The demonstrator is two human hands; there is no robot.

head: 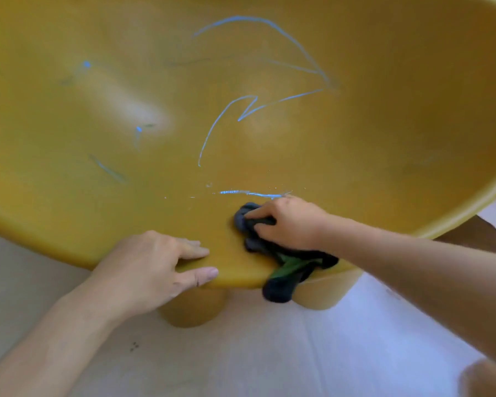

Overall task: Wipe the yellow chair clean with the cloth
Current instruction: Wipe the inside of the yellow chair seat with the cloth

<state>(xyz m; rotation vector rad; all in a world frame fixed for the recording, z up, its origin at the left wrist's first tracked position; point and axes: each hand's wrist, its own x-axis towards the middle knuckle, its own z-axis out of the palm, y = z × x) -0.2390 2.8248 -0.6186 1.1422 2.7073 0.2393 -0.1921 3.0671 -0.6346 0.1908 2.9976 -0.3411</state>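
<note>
The yellow chair [269,144] fills most of the view, its curved seat marked with pale blue scribbles. A dark cloth [284,262] with a green patch lies bunched on the seat's front edge and hangs over it. My right hand [289,222] is shut on the cloth and presses it against the seat just below a smeared blue line [252,193]. My left hand [155,267] rests on the front rim, fingers on top of the seat and thumb along the edge.
Two stubby yellow legs [192,308] show under the front rim. Below them is a pale floor [241,356] with a white sheet at the right. A dark brown surface [476,233] shows past the chair's right edge.
</note>
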